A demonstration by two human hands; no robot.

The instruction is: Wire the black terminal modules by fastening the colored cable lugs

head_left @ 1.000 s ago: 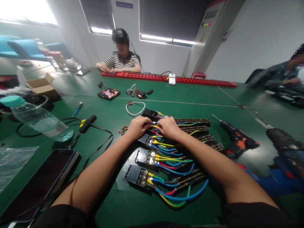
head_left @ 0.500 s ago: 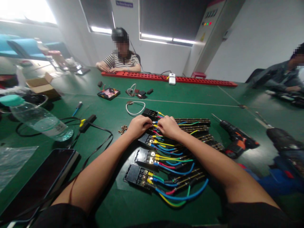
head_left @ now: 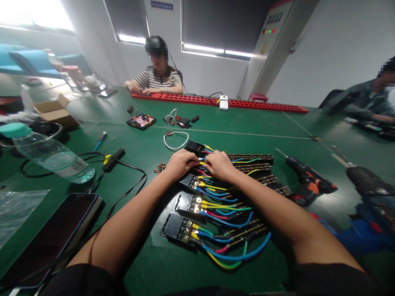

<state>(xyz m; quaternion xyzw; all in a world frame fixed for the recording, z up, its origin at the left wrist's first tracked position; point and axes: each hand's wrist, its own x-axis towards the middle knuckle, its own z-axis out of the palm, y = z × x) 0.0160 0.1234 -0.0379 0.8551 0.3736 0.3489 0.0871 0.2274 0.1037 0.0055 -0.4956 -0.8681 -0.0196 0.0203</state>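
Both hands are curled, knuckles up, with the fingertips bent down onto one spot. The fingertips are hidden behind the knuckles, so I cannot tell whether either hand is pinching a wire or only pressing. The left hand rests on the black terminal end of a wired module, the second farthest in a fanned row of five. The right hand lies just beside it, over the yellow, red and blue wires where they meet the terminals. The two hands nearly touch.

The farthest module shows just beyond the fingers. Three more modules lie closer to the person, each with looped coloured leads running right along thin dark strips. All of them lie flat on the green table.

A small pile of brass screws sits just left of the left hand, and a white cable loop lies beyond it. A black and orange cordless screwdriver lies to the right of the strips. On the left are a water bottle on its side, a black cable, a dark tablet and a blue-handled screwdriver. Across the table a person in a striped shirt sits behind a long red strip. Another person's sleeve shows at the right edge.
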